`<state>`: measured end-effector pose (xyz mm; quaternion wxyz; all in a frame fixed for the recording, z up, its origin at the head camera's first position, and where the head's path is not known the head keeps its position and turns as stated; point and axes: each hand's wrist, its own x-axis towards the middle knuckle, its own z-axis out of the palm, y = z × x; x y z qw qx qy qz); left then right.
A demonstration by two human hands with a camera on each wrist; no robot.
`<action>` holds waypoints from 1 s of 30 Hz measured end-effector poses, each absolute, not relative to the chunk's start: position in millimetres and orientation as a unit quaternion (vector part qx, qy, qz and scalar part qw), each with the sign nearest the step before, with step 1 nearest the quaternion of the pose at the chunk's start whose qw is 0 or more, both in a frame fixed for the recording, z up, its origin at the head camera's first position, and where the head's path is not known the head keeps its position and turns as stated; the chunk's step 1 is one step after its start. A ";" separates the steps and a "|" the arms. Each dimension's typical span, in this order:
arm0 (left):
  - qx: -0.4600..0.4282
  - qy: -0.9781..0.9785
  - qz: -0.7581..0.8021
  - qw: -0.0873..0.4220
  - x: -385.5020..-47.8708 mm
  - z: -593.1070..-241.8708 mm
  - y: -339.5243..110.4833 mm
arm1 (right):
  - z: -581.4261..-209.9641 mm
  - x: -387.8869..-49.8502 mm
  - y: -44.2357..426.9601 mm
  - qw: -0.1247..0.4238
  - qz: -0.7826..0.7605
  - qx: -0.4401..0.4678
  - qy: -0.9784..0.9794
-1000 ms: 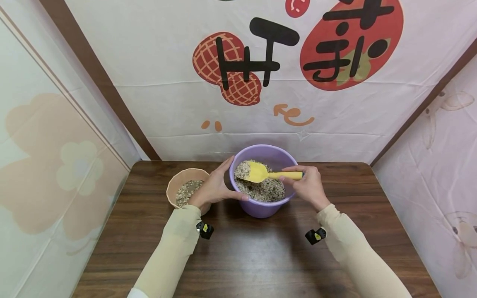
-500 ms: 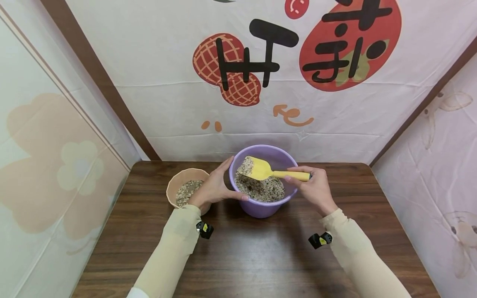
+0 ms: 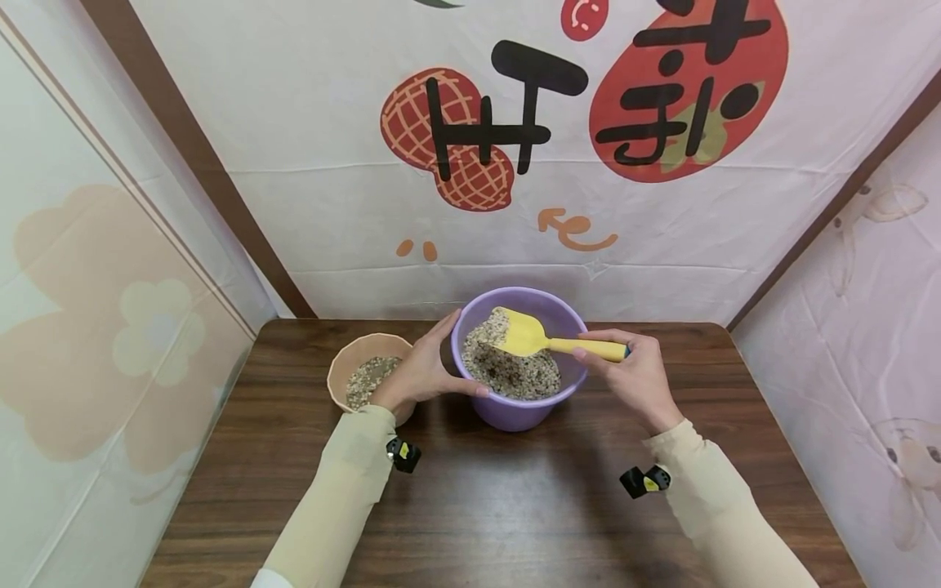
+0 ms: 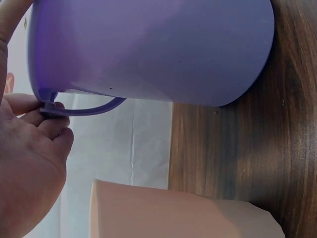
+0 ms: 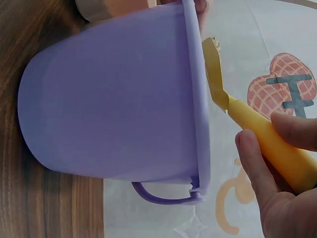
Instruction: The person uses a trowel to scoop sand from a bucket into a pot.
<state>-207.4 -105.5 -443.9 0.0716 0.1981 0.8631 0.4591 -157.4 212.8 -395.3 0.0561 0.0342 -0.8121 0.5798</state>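
Note:
A purple bucket (image 3: 510, 416) stands upright at the back of the table, part filled with pale speckled grit (image 3: 525, 380). My left hand (image 3: 421, 371) grips its rim from the left; in the left wrist view the fingers curl by the bucket's handle (image 4: 94, 111). In my right hand (image 3: 638, 377) is a yellow toy shovel (image 3: 525, 335), pinched by its handle between thumb and fingers. Grit lies on the front of the blade, which is held above the heap inside the bucket. From the right wrist view, the shovel (image 5: 267, 136) is just over the bucket's rim.
To the left, close to my left wrist, sits a peach-coloured tub (image 3: 335, 377) with a scalloped rim, holding some of the same grit. Its near side is partly hidden by my hand. A cloth backdrop (image 3: 331, 220) hangs behind the brown wooden table (image 3: 507, 506).
My right hand has drawn the shovel rightward, away from the bucket's left wall, with grit still on the blade. The left hand keeps its place on the rim.

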 end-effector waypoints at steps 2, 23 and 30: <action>0.197 0.863 0.460 0.072 -207.3 -443.7 -105.6 | -394.1 -155.7 214.9 0.060 0.576 0.035 -0.815; 0.200 0.871 0.446 0.052 -209.7 -446.2 -104.6 | -389.5 -143.7 228.1 0.079 0.554 0.031 -0.828; 0.199 0.876 0.437 0.042 -205.9 -439.7 -105.9 | -389.7 -143.8 228.9 0.085 0.555 0.034 -0.827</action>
